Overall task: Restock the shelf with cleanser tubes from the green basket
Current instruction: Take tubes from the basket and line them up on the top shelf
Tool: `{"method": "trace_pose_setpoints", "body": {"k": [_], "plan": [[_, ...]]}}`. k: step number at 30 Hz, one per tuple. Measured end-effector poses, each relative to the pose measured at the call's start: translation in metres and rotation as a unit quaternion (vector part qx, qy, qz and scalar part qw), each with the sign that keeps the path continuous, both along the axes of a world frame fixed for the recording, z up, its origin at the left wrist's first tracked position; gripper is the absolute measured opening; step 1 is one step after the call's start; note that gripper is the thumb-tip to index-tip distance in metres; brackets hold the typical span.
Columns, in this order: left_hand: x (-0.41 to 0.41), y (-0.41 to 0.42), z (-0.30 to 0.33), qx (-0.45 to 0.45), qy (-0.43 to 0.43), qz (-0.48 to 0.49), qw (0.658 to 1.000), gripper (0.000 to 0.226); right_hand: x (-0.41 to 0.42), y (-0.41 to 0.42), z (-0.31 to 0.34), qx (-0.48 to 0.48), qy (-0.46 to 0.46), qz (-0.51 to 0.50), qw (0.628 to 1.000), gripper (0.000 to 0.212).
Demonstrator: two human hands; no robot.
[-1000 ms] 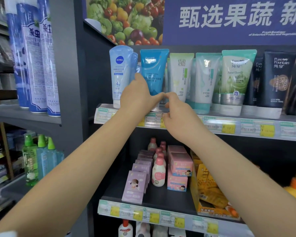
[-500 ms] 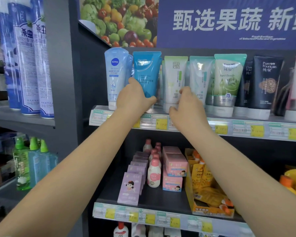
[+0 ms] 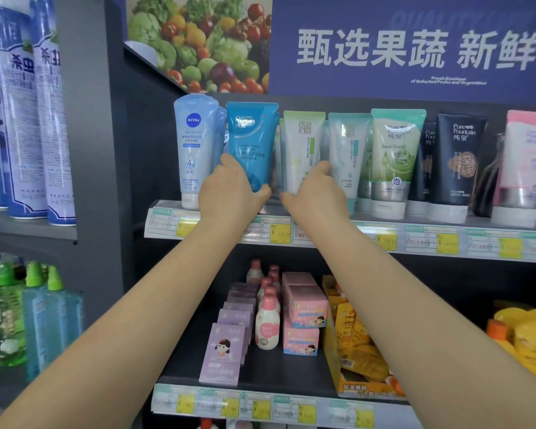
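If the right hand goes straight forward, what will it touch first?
Probably the white-green tube: the right hand already has its grip round that tube's lower part. Behind it, depth is unclear.

Cleanser tubes (image 3: 393, 156) crowd the upper shelf (image 3: 415, 239) edge to edge; open air lies only before its price strip.

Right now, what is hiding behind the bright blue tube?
Behind the bright blue tube only the edge of another tube peeks out. The left hand covers its bottom; anything deeper is hidden.

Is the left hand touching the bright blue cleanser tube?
Touching: the head view shows the left hand gripping the lower part of the blue tube.
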State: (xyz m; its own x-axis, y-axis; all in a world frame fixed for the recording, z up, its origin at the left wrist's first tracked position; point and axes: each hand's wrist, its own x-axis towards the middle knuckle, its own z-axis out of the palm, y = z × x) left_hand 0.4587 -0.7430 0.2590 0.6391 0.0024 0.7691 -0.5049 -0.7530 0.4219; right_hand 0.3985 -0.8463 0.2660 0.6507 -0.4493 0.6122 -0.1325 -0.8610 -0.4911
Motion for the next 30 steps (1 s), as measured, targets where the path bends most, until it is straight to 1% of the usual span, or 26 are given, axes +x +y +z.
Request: {"method": "trace_pose_setpoints", "body": {"k": [5, 14, 21, 24, 27, 28, 30], "plan": [[0.0, -0.001, -0.002, 0.008, -0.006, 0.007, 1.0, 0.058, 0.006, 0.001, -0.002, -0.002, -0.004, -0.013, 1.0, 0.049], [0.002, -0.002, -0.004, 0.007, -0.016, 0.011, 1.0, 0.06, -0.002, 0.001, -0.005, -0.029, -0.014, -0.003, 0.999, 0.047], [0.002, -0.002, -0.004, 0.014, -0.014, 0.017, 1.0, 0.061, -0.016, -0.003, -0.005, -0.052, -0.024, 0.015, 0.998, 0.051], [0.002, -0.001, -0.004, 0.014, -0.016, 0.017, 1.0, 0.061, -0.025, -0.011, -0.007, -0.06, -0.072, 0.004, 0.996, 0.047], [0.001, -0.002, -0.005, 0.013, -0.017, 0.017, 1.0, 0.06, -0.035, -0.024, -0.005, -0.062, -0.126, -0.034, 0.99, 0.044], [0.001, -0.002, -0.005, 0.012, -0.017, 0.017, 1.0, 0.061, -0.037, -0.029, -0.004, -0.061, -0.122, -0.051, 0.989, 0.046], [0.0, -0.002, -0.005, 0.011, -0.016, 0.017, 1.0, 0.061, -0.039, -0.035, 0.0, -0.049, -0.082, -0.079, 0.992, 0.054]]}}
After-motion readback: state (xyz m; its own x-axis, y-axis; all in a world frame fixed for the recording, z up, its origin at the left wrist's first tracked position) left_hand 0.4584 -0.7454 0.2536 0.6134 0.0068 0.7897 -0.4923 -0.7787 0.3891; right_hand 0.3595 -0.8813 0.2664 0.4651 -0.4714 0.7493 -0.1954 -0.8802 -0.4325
